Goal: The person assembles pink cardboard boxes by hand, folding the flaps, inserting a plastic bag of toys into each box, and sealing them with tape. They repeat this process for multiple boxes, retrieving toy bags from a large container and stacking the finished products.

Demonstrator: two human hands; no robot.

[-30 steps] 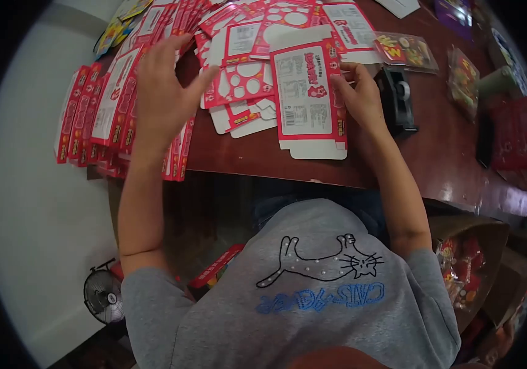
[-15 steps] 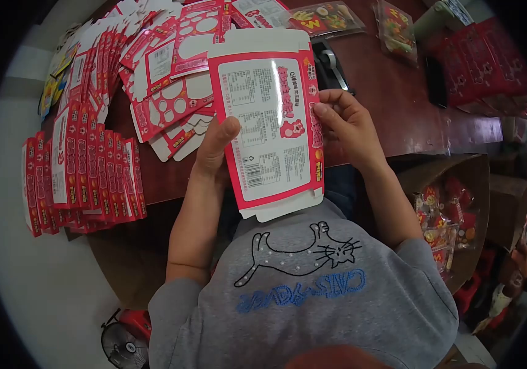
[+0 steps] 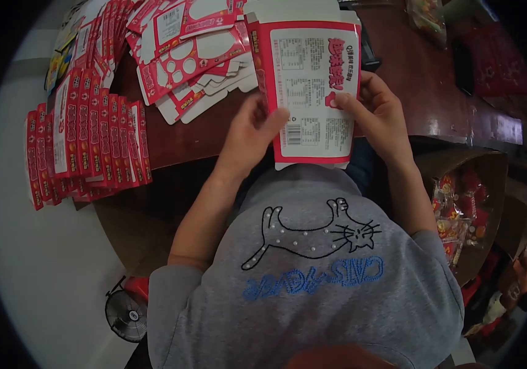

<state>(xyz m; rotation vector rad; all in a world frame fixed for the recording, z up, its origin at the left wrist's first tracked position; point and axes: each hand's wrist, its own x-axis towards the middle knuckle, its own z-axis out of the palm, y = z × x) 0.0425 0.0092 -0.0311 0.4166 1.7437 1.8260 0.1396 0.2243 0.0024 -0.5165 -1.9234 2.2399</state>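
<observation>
A pink and white printed carton stands out in front of my chest, its text panel facing me and its white flaps showing at top and bottom. My left hand grips its left edge, thumb on the front. On the right edge, my right hand holds it with the thumb across the panel and the other fingers curled at the side. The fingertips behind the carton are hidden.
Flat pink cartons lie piled on the dark red table. Several narrow cartons stand in rows at the left. A cardboard box with small packets is at the right, a black fan at lower left.
The view has shifted. The carton has turned more upright and its left side panel now shows. Both hands still hold it, the right thumb now lying further over the front.
</observation>
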